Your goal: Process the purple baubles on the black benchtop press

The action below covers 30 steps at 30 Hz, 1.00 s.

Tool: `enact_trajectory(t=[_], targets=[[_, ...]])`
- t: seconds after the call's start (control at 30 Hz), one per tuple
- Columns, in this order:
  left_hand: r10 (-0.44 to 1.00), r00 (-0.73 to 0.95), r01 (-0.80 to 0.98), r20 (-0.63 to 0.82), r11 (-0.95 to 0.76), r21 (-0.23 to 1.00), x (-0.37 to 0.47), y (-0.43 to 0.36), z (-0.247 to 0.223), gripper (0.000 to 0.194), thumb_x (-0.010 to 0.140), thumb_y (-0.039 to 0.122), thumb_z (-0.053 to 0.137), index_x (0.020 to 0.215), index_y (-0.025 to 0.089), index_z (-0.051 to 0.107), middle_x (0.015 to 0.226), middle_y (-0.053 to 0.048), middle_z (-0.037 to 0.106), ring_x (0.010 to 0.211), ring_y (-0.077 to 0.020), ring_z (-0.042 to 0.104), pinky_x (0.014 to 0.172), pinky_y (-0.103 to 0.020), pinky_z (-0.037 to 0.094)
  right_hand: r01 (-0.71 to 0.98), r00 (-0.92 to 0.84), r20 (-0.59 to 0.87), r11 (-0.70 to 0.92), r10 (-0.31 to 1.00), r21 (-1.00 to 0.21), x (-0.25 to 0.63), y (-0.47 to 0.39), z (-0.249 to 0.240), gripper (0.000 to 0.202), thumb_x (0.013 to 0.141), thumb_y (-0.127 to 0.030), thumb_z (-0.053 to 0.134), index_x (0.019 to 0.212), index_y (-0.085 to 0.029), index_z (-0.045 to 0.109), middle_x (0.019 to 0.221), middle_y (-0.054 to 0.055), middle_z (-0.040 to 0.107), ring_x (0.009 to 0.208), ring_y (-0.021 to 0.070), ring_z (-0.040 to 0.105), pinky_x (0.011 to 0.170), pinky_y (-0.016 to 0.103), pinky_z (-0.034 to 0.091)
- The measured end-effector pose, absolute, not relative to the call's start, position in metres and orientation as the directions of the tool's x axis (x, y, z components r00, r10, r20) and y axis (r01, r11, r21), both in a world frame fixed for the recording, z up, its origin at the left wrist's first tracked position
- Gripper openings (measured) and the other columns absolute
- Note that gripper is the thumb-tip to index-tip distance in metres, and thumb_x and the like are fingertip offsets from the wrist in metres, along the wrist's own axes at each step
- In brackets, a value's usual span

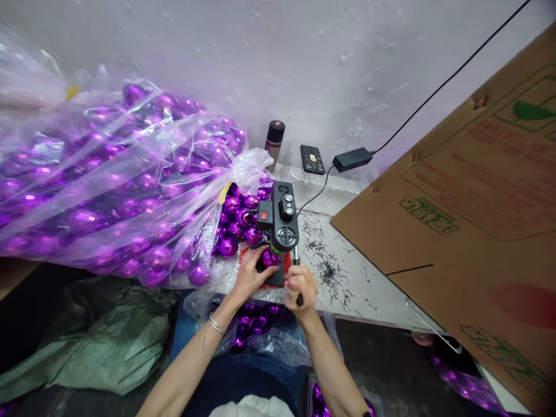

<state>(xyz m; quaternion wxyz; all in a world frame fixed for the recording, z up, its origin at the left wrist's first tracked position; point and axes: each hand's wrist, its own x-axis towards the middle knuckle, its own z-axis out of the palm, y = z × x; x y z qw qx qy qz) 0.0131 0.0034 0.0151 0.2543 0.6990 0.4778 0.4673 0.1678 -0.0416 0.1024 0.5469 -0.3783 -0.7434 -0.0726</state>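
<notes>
A shiny purple faceted ball (270, 258) sits under the head of a small black bench machine (285, 217). My left hand (252, 269), a silver bangle at its wrist, has thumb and fingers closed round the ball. With my right hand (301, 286) I grip the machine's lever handle (299, 299), its black end showing below my fist. More purple balls (234, 229) lie just left of the machine, at the mouth of a large clear plastic bag (130, 191) full of them. Under the machine is a red mat (287, 260).
Small dark pins (328, 269) are scattered over the white table (360, 289) at right. Behind stand a spray can (274, 142), a dark phone (312, 159) and a power adapter (353, 159) with its cable. A large cardboard box (469, 208) bounds the right side. More balls (256, 321) lie in plastic on my lap.
</notes>
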Motion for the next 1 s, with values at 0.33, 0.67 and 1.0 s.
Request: enact_trajectory(t=[0.33,0.67,1.0], targets=[[0.873,0.207,0.553,0.441,-0.477,0.684,-0.013,-0.054,0.013,0.088,0.097,0.057,0.075,0.168,0.022,0.036,0.157,-0.022,0.062,0.145,-0.0385,0.062,0.120,-0.059,0.052,0.539,0.135,0.809,0.643,0.573,-0.545,0.152,-0.046,0.175,0.032,0.104,-0.009,0.047,0.075,-0.023,0.053,0.069,-0.002,0.057,0.063,0.0129,0.056,0.060,0.030,0.042],[0.915,0.103,0.869,0.390,-0.274,0.412,-0.064,0.002,0.058,0.051,0.100,0.019,0.056,0.150,0.011,0.060,0.151,-0.028,0.063,0.138,-0.0441,0.062,0.114,-0.063,0.051,0.584,0.095,0.832,0.646,0.547,-0.491,0.153,-0.050,0.158,0.033,0.102,-0.008,0.047,0.073,-0.024,0.046,0.066,-0.003,0.054,0.063,0.0126,0.058,0.059,0.028,0.043],[0.940,0.055,0.583,0.337,-0.304,0.754,-0.065,0.003,0.068,0.061,0.097,0.055,0.072,0.146,0.020,0.063,0.132,-0.014,0.076,0.114,-0.0294,0.077,0.099,-0.042,0.064,0.553,0.101,0.823,0.656,0.559,-0.514,0.152,-0.048,0.169,0.032,0.102,-0.006,0.047,0.075,-0.023,0.049,0.068,-0.002,0.055,0.063,0.0124,0.056,0.058,0.029,0.041]])
